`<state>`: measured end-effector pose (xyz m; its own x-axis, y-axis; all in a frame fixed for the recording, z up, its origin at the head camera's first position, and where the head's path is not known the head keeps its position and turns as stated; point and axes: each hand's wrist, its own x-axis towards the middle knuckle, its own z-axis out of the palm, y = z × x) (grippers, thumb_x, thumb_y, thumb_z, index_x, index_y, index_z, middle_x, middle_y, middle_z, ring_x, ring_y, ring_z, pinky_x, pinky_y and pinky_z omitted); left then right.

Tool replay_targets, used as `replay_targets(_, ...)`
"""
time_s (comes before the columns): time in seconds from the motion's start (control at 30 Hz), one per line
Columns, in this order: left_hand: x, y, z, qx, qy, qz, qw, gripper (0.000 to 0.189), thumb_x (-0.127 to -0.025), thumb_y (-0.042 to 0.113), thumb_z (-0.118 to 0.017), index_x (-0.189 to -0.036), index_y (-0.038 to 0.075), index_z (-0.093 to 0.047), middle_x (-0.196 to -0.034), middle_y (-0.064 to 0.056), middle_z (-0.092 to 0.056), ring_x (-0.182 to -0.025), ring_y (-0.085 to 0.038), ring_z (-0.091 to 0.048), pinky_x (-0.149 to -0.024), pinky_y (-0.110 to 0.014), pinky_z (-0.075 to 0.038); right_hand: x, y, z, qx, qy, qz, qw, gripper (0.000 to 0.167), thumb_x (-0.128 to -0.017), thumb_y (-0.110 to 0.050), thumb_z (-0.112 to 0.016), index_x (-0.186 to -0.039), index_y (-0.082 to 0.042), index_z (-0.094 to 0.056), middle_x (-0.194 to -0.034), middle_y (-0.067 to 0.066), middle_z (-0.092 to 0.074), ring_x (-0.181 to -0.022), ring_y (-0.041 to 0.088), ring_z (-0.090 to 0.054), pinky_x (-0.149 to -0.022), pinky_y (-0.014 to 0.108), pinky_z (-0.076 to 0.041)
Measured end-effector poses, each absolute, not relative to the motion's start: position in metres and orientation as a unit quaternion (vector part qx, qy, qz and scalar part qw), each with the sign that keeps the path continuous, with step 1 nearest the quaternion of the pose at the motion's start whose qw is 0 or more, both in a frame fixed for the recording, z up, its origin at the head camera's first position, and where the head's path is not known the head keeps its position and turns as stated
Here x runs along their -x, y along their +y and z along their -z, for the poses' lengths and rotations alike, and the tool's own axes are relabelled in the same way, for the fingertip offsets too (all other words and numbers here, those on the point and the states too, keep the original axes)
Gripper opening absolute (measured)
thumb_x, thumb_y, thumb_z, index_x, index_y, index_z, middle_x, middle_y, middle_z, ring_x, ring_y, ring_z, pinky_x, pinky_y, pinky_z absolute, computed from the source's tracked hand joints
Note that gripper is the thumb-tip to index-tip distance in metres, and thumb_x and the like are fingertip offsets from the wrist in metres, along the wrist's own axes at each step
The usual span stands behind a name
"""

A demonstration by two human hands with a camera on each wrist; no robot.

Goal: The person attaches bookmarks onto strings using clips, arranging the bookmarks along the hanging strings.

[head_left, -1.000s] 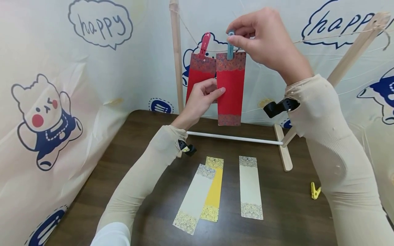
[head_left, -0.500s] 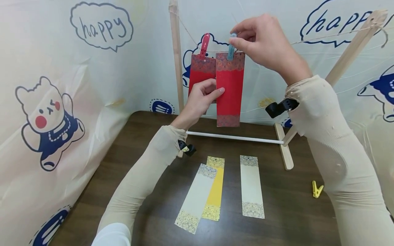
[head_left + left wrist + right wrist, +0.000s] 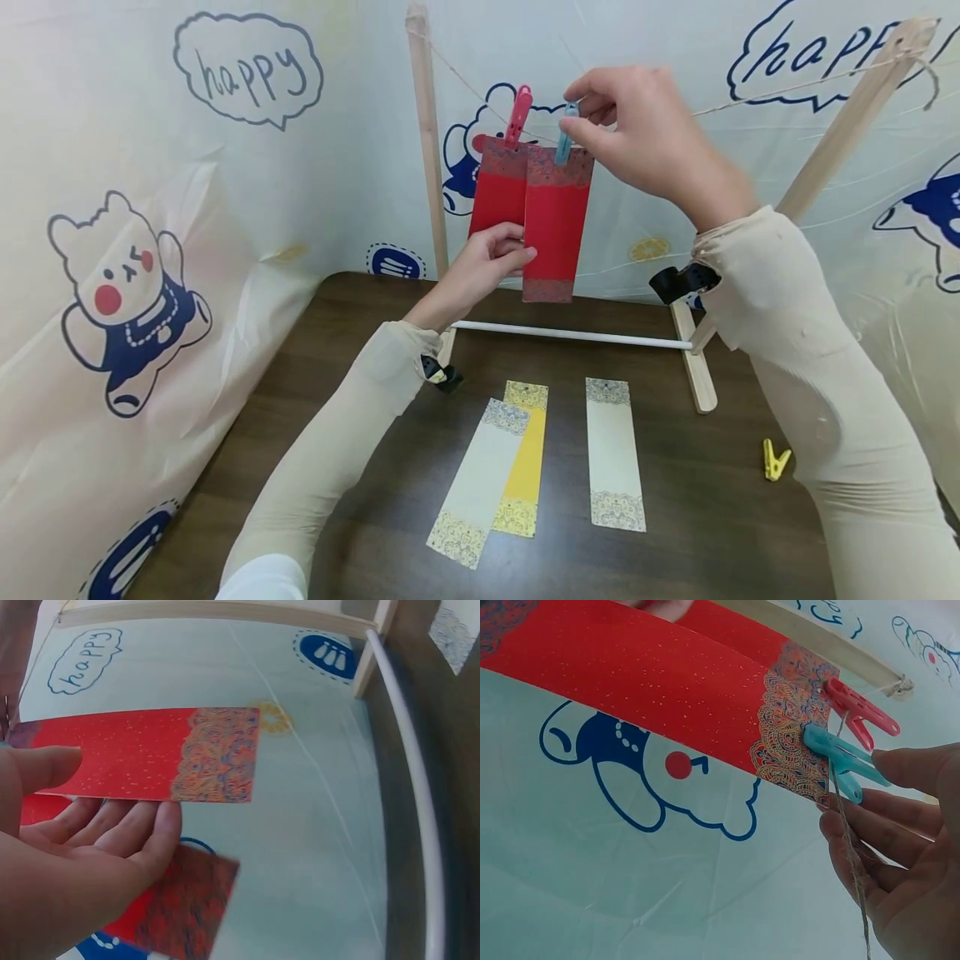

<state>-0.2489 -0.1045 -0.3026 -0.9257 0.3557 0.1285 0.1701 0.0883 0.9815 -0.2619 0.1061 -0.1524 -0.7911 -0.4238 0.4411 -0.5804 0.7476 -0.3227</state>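
Observation:
A red paper strip (image 3: 557, 221) with patterned ends hangs upright from the string (image 3: 845, 825). My left hand (image 3: 480, 271) holds its left edge, the thumb in front and fingers behind, as the left wrist view also shows. At the strip's top, a light blue clothespin (image 3: 838, 756) bites the patterned end and the string. My right hand (image 3: 645, 137) pinches this clothespin by its handles; in the right wrist view the thumb lies on one handle. Behind and left hangs a second red strip (image 3: 500, 198), under a pink-red clothespin (image 3: 518, 117), partly hidden by the front strip.
On the brown table (image 3: 360, 517) lie a yellow strip (image 3: 522, 467), a pale strip (image 3: 480, 483) overlapping it, and another pale strip (image 3: 615, 458). A yellow clothespin (image 3: 775, 461) lies at right. Wooden posts (image 3: 855, 125) and a white rod (image 3: 570, 335) form the rack.
Both hands have moved down, and the string sags lower with the front strip and blue clothespin. The rear strip and pink-red clothespin have shifted right, closer to the front one.

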Motion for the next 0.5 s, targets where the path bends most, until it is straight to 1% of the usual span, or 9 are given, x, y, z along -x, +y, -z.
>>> replay_targets(0.17, 0.247, -0.107, 0.314, -0.178, 0.746, -0.634, 0.095, 0.041, -0.097, 0.015, -0.064, -0.134, 0.006, -0.051, -0.129, -0.01, -0.059, -0.114, -0.024, -0.061, -0.098, -0.04, -0.052, 0.262, 0.108, 0.157, -0.271, -0.92, -0.228, 0.17, 0.048, -0.099, -0.035, -0.059, -0.139, -0.009, -0.057, -0.127, 0.01, -0.066, -0.11, 0.022, -0.062, -0.098, 0.038, -0.052)
replay_targets(0.37, 0.246, -0.112, 0.324, -0.197, 0.763, -0.607, 0.106, 0.043, -0.096, 0.017, -0.065, -0.136, 0.01, -0.05, -0.13, -0.007, -0.056, -0.116, -0.023, -0.059, -0.097, -0.039, -0.053, 0.258, 0.113, 0.16, -0.275, -0.916, -0.234, 0.176, 0.05, -0.099, -0.036, -0.058, -0.143, -0.011, -0.053, -0.13, 0.009, -0.065, -0.114, 0.023, -0.061, -0.099, 0.039, -0.052)
replay_targets(0.47, 0.244, -0.116, 0.329, -0.205, 0.773, -0.59, 0.111, 0.045, -0.096, 0.016, -0.065, -0.138, 0.012, -0.051, -0.131, -0.005, -0.056, -0.116, -0.021, -0.059, -0.097, -0.035, -0.053, 0.252, 0.116, 0.162, -0.28, -0.911, -0.236, 0.19, 0.049, -0.1, -0.033, -0.057, -0.143, -0.011, -0.053, -0.134, 0.01, -0.062, -0.119, 0.025, -0.058, -0.103, 0.042, -0.048)
replay_targets(0.5, 0.244, -0.118, 0.331, -0.207, 0.777, -0.584, 0.114, 0.045, -0.096, 0.017, -0.065, -0.139, 0.013, -0.051, -0.132, -0.005, -0.057, -0.118, -0.022, -0.059, -0.097, -0.035, -0.052, 0.25, 0.118, 0.163, -0.279, -0.91, -0.237, 0.195, 0.048, -0.1, -0.031, -0.057, -0.144, -0.011, -0.052, -0.136, 0.011, -0.061, -0.121, 0.026, -0.056, -0.104, 0.043, -0.047)
